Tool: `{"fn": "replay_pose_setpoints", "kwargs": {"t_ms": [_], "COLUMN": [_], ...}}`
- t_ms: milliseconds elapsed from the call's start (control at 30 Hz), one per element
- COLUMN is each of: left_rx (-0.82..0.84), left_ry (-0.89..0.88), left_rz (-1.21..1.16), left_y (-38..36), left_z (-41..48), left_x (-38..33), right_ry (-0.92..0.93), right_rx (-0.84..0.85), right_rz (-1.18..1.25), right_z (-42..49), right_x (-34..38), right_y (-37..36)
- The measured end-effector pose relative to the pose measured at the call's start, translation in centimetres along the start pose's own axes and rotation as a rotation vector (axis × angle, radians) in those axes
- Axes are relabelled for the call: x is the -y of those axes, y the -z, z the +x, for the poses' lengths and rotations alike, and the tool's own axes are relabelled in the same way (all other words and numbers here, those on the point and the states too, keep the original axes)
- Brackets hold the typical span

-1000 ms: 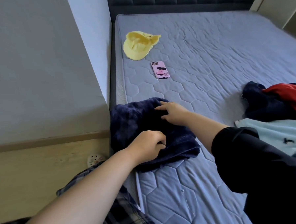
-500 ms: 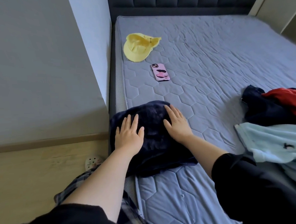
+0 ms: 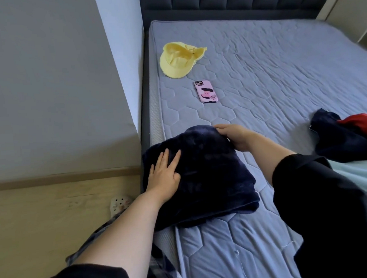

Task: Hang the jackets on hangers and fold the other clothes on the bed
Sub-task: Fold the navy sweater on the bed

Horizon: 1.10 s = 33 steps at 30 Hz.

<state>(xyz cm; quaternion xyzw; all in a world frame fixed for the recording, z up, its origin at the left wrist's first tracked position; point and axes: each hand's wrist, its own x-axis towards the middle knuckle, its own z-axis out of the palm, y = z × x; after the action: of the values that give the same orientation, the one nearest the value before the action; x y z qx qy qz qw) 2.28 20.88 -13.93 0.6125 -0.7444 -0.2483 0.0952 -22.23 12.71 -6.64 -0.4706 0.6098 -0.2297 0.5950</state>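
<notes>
Currently: folded navy garment (image 3: pixel 205 176) at the left edge of the bed (image 3: pixel 281 80), both hands on it.
Left hand (image 3: pixel 165 173) lies flat on its near-left part, fingers straight and spread; yellow cap (image 3: pixel 178 61) and pink phone (image 3: pixel 206 91) farther up the mattress; right hand (image 3: pixel 235 136) grips the garment's far right corner, fingers curled; heap of clothes (image 3: pixel 344 139) at right.

Black sleeves (image 3: pixel 321 195) pushed up, plaid trousers (image 3: pixel 88 246)

Open mattress (image 3: pixel 271 81) between phone (image 3: pixel 206 92) and clothes (image 3: pixel 344 139)
</notes>
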Motion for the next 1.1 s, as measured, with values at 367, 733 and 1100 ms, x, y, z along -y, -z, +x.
{"fn": "replay_pose_setpoints", "kwargs": {"t_ms": [367,733,1100], "left_rx": [0.025,0.038,0.055], "left_ry": [-0.056,-0.045,-0.018], "left_rz": [0.003,0.046,0.126], "left_y": [-0.8,-0.9,-0.6], "left_z": [-0.4,-0.3,-0.6], "left_x": [1.5,1.8,1.4], "right_ry": [0.028,0.652,-0.146], "right_rx": [-0.332,-0.743,-0.375], "right_rz": [-0.292,-0.721,-0.138], "right_z": [3.2,-0.2,-3.0], "right_x": [0.6,1.6,-6.6], "right_y": [0.1,-4.3,1.5]}}
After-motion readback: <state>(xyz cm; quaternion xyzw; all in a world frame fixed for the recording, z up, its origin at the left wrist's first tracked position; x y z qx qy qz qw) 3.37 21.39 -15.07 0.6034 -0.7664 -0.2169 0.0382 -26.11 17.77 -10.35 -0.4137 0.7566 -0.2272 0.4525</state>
